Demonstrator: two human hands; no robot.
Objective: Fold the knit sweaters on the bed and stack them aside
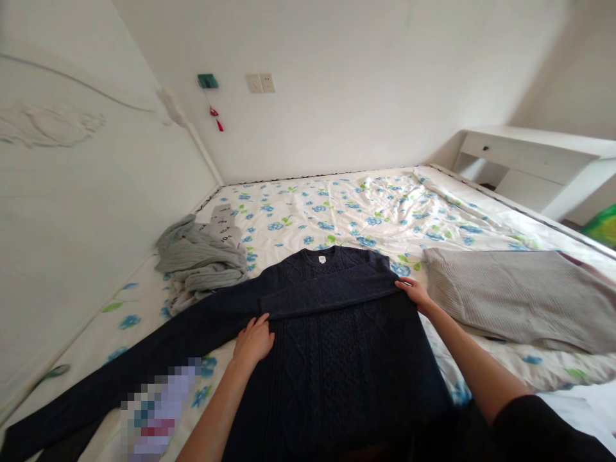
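A dark navy cable-knit sweater (pixel 332 346) lies flat on the bed in front of me, neck away from me. Its right sleeve is folded across the chest. The other sleeve stretches out to the lower left. My left hand (pixel 253 340) rests flat on the cuff end of the folded sleeve, fingers extended. At the sweater's right shoulder, my right hand (pixel 414 292) presses on the fold with fingers laid out.
The bed has a white sheet with blue flowers (pixel 346 212). A crumpled grey garment pile (pixel 199 263) lies at the left by the headboard. A folded light grey knit (pixel 514 295) lies at the right. A white desk (pixel 534 163) stands beyond the bed.
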